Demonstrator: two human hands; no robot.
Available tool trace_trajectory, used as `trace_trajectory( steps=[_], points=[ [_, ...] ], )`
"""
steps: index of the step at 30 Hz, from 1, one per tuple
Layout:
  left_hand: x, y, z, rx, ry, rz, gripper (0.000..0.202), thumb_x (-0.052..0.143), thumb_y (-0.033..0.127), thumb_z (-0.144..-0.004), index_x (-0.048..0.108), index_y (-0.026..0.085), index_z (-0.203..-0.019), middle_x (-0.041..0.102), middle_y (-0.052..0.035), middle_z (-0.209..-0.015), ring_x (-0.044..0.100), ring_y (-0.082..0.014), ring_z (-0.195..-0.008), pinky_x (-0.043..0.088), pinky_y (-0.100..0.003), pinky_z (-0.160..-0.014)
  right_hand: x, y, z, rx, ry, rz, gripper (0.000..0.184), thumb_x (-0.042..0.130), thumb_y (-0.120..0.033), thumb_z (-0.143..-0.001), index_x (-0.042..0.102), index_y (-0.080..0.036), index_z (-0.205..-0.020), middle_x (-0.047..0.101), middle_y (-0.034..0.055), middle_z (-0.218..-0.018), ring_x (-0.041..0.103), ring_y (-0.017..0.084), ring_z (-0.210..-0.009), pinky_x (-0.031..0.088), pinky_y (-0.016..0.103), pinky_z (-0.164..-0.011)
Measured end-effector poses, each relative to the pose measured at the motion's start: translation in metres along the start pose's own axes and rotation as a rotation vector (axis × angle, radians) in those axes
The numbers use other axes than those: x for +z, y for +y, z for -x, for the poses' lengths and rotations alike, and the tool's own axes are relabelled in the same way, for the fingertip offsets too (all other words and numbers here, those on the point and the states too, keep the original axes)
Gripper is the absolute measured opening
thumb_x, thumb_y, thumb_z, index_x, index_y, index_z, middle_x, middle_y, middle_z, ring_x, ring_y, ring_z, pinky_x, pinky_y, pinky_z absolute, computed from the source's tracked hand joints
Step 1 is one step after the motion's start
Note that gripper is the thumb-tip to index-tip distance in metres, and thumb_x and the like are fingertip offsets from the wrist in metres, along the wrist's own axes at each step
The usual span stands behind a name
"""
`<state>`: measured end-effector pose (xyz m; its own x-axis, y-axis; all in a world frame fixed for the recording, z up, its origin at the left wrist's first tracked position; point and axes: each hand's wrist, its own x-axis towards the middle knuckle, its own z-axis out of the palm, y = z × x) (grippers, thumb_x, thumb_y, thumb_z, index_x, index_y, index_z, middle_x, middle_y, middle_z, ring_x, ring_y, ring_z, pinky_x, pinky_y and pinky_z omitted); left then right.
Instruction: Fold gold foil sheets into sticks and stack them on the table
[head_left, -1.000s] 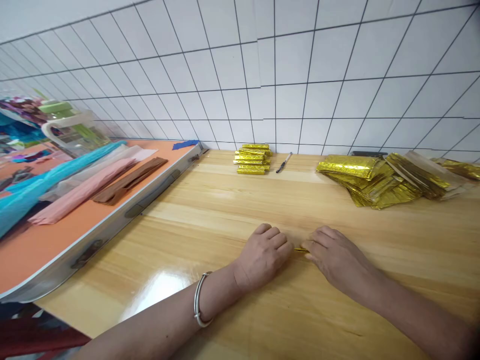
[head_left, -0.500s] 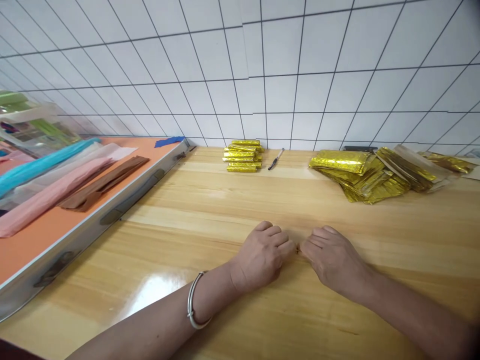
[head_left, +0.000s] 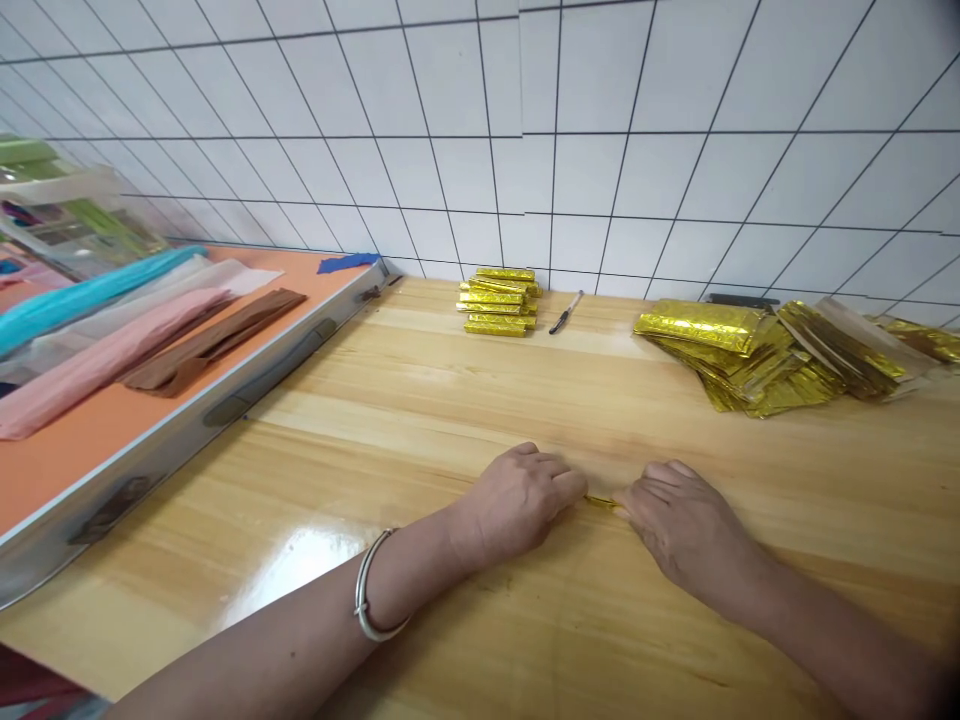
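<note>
L hand (head_left: 519, 503) & R hand (head_left: 686, 522) moved apart, thin gold strip (head_left: 601, 502) btwn

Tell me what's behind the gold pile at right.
Behind the gold pile, a slim dark object shows near the wall. Anything lower is hidden by the pile; what the object is, I cannot tell.

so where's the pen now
In the head view, the pen lies right of centre near the grid-lined wall, between the stacked gold foil strips and the larger gold foil pile.
</note>
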<state>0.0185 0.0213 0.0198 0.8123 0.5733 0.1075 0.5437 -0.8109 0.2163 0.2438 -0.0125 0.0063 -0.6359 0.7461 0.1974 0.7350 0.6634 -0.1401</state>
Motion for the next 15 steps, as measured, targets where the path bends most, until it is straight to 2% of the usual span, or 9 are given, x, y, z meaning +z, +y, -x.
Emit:
trace_trajectory(
  steps=[5,9,12,15],
  points=[
    [0.002,-0.003,-0.001,-0.024,-0.010,0.047,0.020,0.043,0.008,-0.083,0.052,0.019,-0.097,0.060,-0.0027,-0.087,0.054,-0.0165,-0.080,0.040,-0.026,-0.072,-0.004,0.005,0.000,0.037,-0.028,-0.032,0.023,0.037,-0.009,-0.088,0.056,-0.018,-0.079,0.056,0.0033,-0.070,0.046,0.019,-0.070,0.034,0.031,-0.064],
    [0.002,-0.007,-0.001,-0.050,-0.016,0.044,0.032,0.042,0.007,-0.083,0.050,0.020,-0.110,0.060,-0.0029,-0.090,0.055,-0.0170,-0.080,0.042,-0.026,-0.072,-0.005,0.009,0.003,0.126,-0.001,-0.020,0.022,0.038,-0.018,-0.091,0.056,-0.018,-0.080,0.056,0.0042,-0.069,0.050,0.018,-0.068,0.037,0.029,-0.061],
    [0.000,-0.010,0.000,-0.038,-0.029,0.040,0.034,0.042,0.009,-0.083,0.048,0.021,-0.115,0.061,-0.0029,-0.090,0.057,-0.0173,-0.079,0.043,-0.026,-0.071,-0.004,0.011,0.005,0.166,-0.001,-0.006,0.025,0.037,-0.025,-0.093,0.054,-0.019,-0.075,0.054,0.0035,-0.066,0.050,0.017,-0.064,0.038,0.029,-0.059],
    [0.001,-0.013,0.001,-0.023,-0.026,0.073,0.036,0.041,0.008,-0.084,0.048,0.021,-0.116,0.062,-0.0033,-0.091,0.058,-0.0172,-0.082,0.044,-0.026,-0.072,-0.005,0.012,0.005,0.135,0.009,-0.028,0.027,0.035,-0.026,-0.094,0.054,-0.019,-0.076,0.054,0.0038,-0.066,0.050,0.017,-0.064,0.039,0.030,-0.059]
  ],
)
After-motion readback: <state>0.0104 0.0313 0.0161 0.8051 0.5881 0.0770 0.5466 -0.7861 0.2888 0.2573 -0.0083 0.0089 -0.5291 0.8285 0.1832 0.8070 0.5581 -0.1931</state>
